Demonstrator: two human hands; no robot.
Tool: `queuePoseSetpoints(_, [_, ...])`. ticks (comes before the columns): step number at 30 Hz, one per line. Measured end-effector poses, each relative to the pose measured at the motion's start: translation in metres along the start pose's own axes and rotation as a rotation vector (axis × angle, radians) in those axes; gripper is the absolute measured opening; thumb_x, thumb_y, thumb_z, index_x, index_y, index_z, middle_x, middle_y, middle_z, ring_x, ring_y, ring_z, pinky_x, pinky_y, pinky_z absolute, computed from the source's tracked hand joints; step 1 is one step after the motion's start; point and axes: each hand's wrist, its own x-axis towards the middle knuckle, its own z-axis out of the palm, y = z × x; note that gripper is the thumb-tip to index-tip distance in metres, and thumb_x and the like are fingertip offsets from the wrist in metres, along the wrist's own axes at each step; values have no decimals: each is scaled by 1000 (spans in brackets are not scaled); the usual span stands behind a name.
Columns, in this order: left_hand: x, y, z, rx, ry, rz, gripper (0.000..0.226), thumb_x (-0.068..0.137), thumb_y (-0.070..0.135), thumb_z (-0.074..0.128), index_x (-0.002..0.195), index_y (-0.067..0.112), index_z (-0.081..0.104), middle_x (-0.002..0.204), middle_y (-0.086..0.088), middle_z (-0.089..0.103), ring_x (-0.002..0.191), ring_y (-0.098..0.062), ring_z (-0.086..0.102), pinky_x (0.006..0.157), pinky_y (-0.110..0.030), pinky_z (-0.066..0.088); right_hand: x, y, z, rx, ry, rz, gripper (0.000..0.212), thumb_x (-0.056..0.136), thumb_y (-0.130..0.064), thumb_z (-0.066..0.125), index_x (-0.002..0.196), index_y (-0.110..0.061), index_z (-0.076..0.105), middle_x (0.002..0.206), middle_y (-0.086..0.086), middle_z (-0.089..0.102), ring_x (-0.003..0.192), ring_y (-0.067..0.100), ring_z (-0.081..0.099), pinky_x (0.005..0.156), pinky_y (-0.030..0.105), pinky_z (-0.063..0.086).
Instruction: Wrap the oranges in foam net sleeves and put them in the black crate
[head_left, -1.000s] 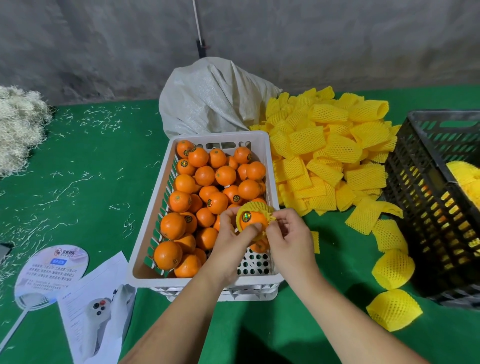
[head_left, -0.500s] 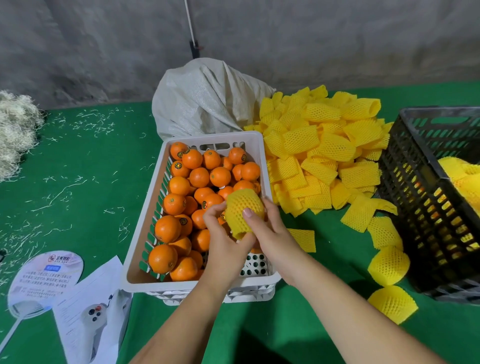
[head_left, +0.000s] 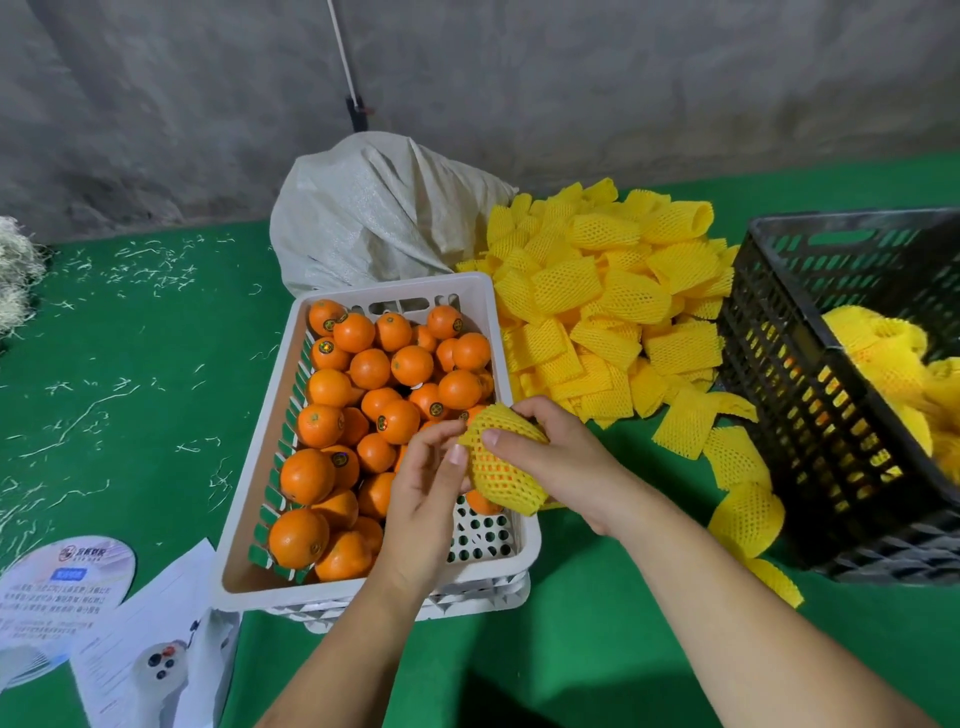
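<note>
An orange inside a yellow foam net sleeve (head_left: 501, 462) sits in my right hand (head_left: 563, 462), whose fingers and thumb curl round it above the near right corner of the white crate (head_left: 260, 499). My left hand (head_left: 426, 499) is beside the sleeve with relaxed fingers, its thumb tip near the net; I cannot tell if it touches. Several bare oranges (head_left: 384, 400) fill the white crate. The black crate (head_left: 800, 395) stands at the right with several wrapped oranges (head_left: 883, 358) inside.
A heap of empty yellow net sleeves (head_left: 602, 306) lies between the two crates, with loose ones (head_left: 743, 514) along the black crate's near side. A grey woven sack (head_left: 379, 213) stands behind. A paper fan (head_left: 62, 587), leaflets and a white device (head_left: 161, 660) lie at the lower left.
The sleeve now covers the whole orange. My right hand took the wrapped orange and shifted it right, and my left hand let go and opened.
</note>
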Motion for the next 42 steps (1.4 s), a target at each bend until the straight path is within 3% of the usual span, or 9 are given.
queuePoseSetpoints(7, [17,-13,-6,-57,137,-316,23,104,33,66,126,29,66,124,-4,71,110,-26,74,97,-41,56,1,-5,-94,-21,368,-191,44,87,-47,80,126,-52,58,110,-46,61,100,-23,56,79,-2,42])
queuePoseSetpoints(12, [26,-29,-6,26,80,-392,21,103,28,67,125,27,66,126,-7,71,114,-29,70,94,-41,53,-14,6,-222,-624,977,-269,64,87,-50,76,143,-30,52,133,-1,50,113,-3,41,100,24,43])
queuePoseSetpoints(16, [30,-34,-2,120,24,-403,21,102,33,69,123,31,67,124,-3,71,111,-26,71,85,-36,54,-28,39,-295,-883,1175,140,73,93,-48,67,156,-34,33,164,13,26,149,39,26,119,58,26])
queuePoseSetpoints(20, [34,-38,-2,168,-26,-511,24,98,38,74,121,34,69,123,0,72,111,-26,70,93,-44,56,-27,69,-309,-848,1013,459,81,96,-73,35,163,-37,6,172,7,-13,157,38,-10,123,59,0])
queuePoseSetpoints(25, [47,-51,-12,350,-108,-685,32,97,44,73,127,33,67,137,-3,64,120,-28,64,110,-52,47,-23,60,-295,-1235,936,215,73,97,-61,48,158,-36,17,171,4,-6,154,41,4,120,62,13])
queuePoseSetpoints(30, [68,-82,-30,1158,-505,-683,84,103,59,57,168,35,10,176,-12,4,160,-40,10,127,-57,22,0,72,-222,-1334,720,-91,67,92,-43,63,153,-29,40,166,16,16,146,46,23,112,66,28])
queuePoseSetpoints(34, [86,-81,-20,1072,-697,-672,93,107,40,61,167,28,-9,168,-16,33,123,-23,59,101,-35,49,23,112,-144,-1431,176,-82,70,95,-48,60,158,-40,30,171,12,-5,152,41,8,118,58,20])
queuePoseSetpoints(38, [95,-90,-19,1364,-495,-366,88,99,45,70,164,28,13,148,-16,32,134,-43,41,112,-52,41,46,139,-89,-1378,-291,67,58,96,-40,61,151,-38,44,171,7,-22,156,36,-13,124,55,6])
queuePoseSetpoints(42, [97,-93,-13,1305,-432,-369,83,92,40,78,155,27,26,137,-7,27,112,-36,54,92,-45,51,63,156,-64,-1379,-463,230,49,97,-33,61,146,-32,55,173,7,-11,157,34,-12,127,51,8])
